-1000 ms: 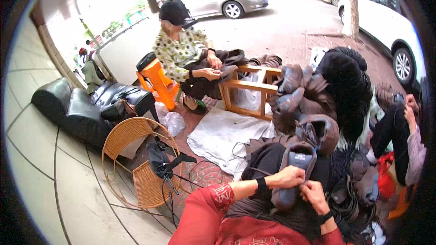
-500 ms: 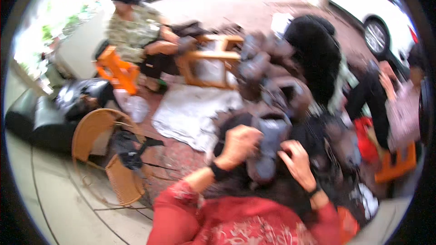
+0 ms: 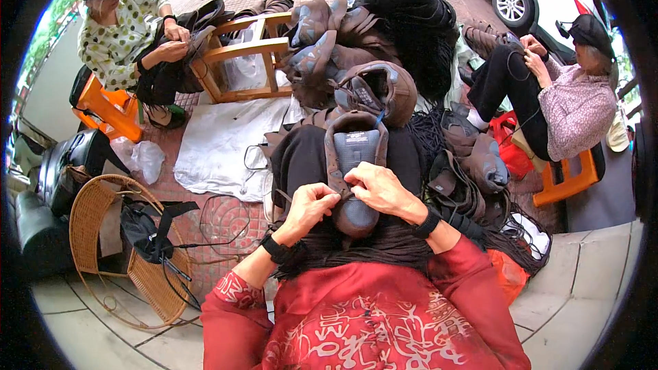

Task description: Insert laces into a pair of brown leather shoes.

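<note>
A brown shoe upper with a blue-grey tongue (image 3: 355,145) lies on my lap, its toe toward me. My left hand (image 3: 305,211) is closed in a pinch at the upper's left lower edge; whatever sits between its fingertips is too small to make out. Across the tongue reaches my right hand (image 3: 385,193), thumb and forefinger pinched together at the left eyelet edge, close to the left fingertips. What that pinch holds is hidden. Dark brown laces (image 3: 363,252) lie bundled over my lap. Just beyond stands another brown upper (image 3: 384,92) with a blue lining.
Piled brown uppers (image 3: 312,62) and a black heap (image 3: 408,20) rise ahead. A wooden stool frame (image 3: 250,51) lies by a white cloth (image 3: 219,144). Wicker chair (image 3: 103,240) at left. Two people (image 3: 127,41) (image 3: 576,106) sit working with their hands on either side.
My hands were apart on either side of the upper; now they meet at its left eyelet edge. The right hand has crossed leftward over the tongue. The view has shifted and sharpened.
</note>
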`<state>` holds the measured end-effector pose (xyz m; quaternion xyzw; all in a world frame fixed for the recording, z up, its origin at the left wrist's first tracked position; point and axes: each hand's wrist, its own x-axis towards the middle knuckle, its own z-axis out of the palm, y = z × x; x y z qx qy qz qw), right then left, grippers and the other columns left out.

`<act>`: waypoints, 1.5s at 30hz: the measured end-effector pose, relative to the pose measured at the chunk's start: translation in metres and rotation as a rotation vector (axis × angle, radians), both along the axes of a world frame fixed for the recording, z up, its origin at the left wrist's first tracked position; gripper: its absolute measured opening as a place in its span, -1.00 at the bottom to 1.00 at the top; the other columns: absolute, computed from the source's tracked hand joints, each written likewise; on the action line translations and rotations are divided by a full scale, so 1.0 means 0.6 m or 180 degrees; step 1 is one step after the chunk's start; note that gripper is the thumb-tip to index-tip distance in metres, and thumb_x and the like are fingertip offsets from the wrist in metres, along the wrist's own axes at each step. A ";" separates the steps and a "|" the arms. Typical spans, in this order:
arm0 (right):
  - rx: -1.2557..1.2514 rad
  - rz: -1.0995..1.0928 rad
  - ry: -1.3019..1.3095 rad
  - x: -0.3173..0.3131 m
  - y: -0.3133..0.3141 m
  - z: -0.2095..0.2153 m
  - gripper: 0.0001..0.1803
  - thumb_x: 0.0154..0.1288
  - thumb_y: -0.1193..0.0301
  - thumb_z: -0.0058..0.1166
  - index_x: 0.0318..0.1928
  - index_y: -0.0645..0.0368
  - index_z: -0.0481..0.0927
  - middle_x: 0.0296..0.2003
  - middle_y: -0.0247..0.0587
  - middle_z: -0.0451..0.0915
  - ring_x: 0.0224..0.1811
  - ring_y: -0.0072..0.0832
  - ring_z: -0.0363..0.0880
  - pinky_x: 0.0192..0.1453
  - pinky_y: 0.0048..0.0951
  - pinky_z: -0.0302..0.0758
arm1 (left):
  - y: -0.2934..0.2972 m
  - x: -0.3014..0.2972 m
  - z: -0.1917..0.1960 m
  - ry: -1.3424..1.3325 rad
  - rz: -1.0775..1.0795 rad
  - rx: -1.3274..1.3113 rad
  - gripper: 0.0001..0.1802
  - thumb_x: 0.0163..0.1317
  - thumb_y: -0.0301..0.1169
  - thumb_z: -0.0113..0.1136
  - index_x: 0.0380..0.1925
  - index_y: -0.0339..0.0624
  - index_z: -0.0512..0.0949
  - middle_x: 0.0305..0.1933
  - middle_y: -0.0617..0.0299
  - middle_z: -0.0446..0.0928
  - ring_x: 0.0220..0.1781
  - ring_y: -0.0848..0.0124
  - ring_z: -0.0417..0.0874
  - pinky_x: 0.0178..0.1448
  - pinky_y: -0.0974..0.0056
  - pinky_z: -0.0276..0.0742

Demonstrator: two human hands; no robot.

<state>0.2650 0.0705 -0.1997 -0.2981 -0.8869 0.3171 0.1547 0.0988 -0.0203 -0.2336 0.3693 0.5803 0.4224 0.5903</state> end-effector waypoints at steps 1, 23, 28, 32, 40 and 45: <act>0.0056 -0.0014 -0.0044 0.000 -0.002 -0.002 -0.79 0.02 0.50 0.00 -0.27 0.24 0.52 -0.41 -0.11 0.50 -0.35 -0.30 0.55 -0.24 -0.37 0.48 | -0.002 0.000 -0.002 0.0143 -0.0140 0.0038 -0.86 0.14 -0.36 0.16 -0.47 -0.20 0.53 -0.59 0.40 0.45 -0.61 0.67 0.41 -0.60 0.57 0.27; 0.0503 0.0271 0.0150 -0.018 0.013 -0.004 -0.87 -0.08 0.46 -0.02 -0.45 0.15 0.54 -0.54 -0.10 0.48 -0.39 -0.17 0.53 -0.28 -0.20 0.44 | 0.012 0.012 0.019 0.2661 -0.0287 0.1391 -0.74 -0.08 -0.36 0.29 -0.40 -0.22 0.48 -0.50 0.11 0.42 -0.44 0.19 0.51 -0.36 0.22 0.43; 0.0523 0.0752 0.0046 -0.022 0.042 0.000 -0.89 -0.10 0.46 0.01 -0.47 0.16 0.54 -0.51 -0.12 0.47 -0.37 -0.17 0.52 -0.28 -0.20 0.44 | 0.049 -0.016 0.053 0.3320 -0.0710 0.1984 -0.41 -0.30 -0.39 0.39 -0.17 -0.08 0.36 -0.29 0.08 0.30 -0.23 0.11 0.43 -0.22 0.17 0.40; 0.0521 0.0737 -0.0261 -0.033 0.048 -0.016 -0.90 -0.13 0.49 0.00 -0.51 0.18 0.56 -0.52 -0.05 0.52 -0.39 -0.11 0.54 -0.32 -0.16 0.46 | 0.066 -0.023 0.042 0.3310 -0.1202 0.1850 -0.46 -0.32 -0.37 0.39 -0.26 -0.07 0.36 -0.33 0.07 0.30 -0.26 0.08 0.42 -0.24 0.13 0.38; 0.0464 0.1051 -0.0362 -0.053 0.052 -0.012 -0.92 -0.14 0.50 -0.01 -0.56 0.20 0.55 -0.54 0.02 0.53 -0.41 -0.07 0.55 -0.37 -0.16 0.47 | 0.052 -0.027 0.033 0.3537 -0.0941 0.1822 -0.54 -0.33 -0.37 0.40 -0.40 -0.13 0.35 -0.43 0.12 0.31 -0.33 0.13 0.41 -0.30 0.13 0.35; 0.0425 0.1052 -0.0135 -0.044 0.069 -0.011 -0.92 -0.11 0.47 0.01 -0.56 0.18 0.55 -0.55 -0.01 0.52 -0.42 -0.08 0.55 -0.36 -0.18 0.48 | 0.055 -0.021 0.031 0.3330 -0.0797 0.1964 -0.58 -0.26 -0.38 0.38 -0.41 -0.15 0.36 -0.45 0.12 0.33 -0.37 0.15 0.43 -0.32 0.17 0.36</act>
